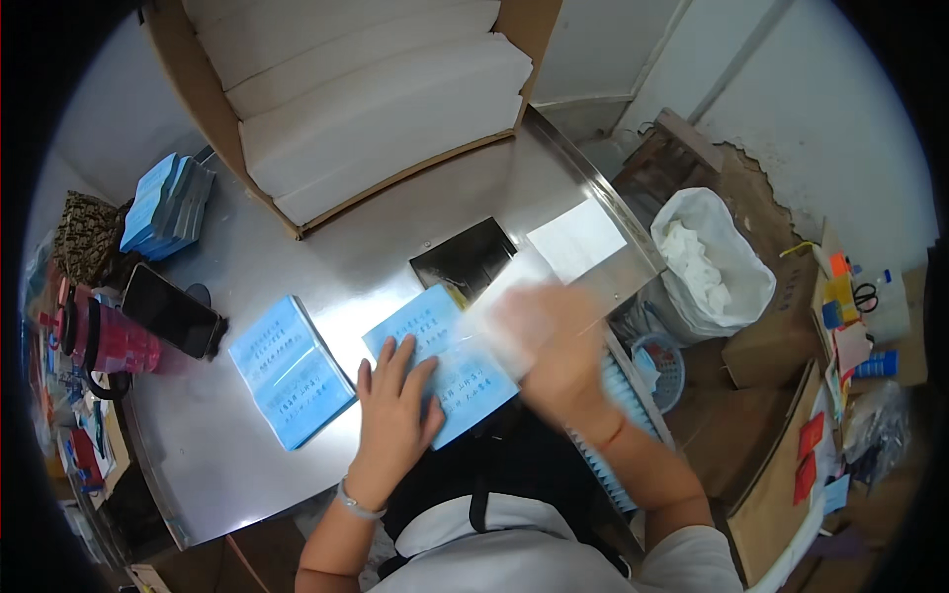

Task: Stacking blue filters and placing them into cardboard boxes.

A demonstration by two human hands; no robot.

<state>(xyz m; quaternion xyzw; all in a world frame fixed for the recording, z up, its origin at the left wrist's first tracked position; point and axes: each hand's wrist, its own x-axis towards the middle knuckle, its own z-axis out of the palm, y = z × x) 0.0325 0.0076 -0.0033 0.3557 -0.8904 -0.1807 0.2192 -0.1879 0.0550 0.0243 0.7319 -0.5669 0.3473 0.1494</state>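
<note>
The left hand [393, 403] lies with its fingers spread, fingertips on the blue packet [476, 397], which sits just to that hand's right. The right hand [556, 341] is blurred, over the packet's right edge; a pale sheet [514, 287] shows at its fingers, but whether they pinch it I cannot tell. Left of the left hand, near it, a blue stack [292, 371] lies on the steel table [217, 445]; farther out that way is a phone [170, 311]. Beyond the right hand are a dark slot [457, 259] and a white card [576, 240]. Well ahead of both hands stands a carton [190, 84] of white sheets [386, 143]. To the right hand's right, well apart, is a white bag [743, 296].
</note>
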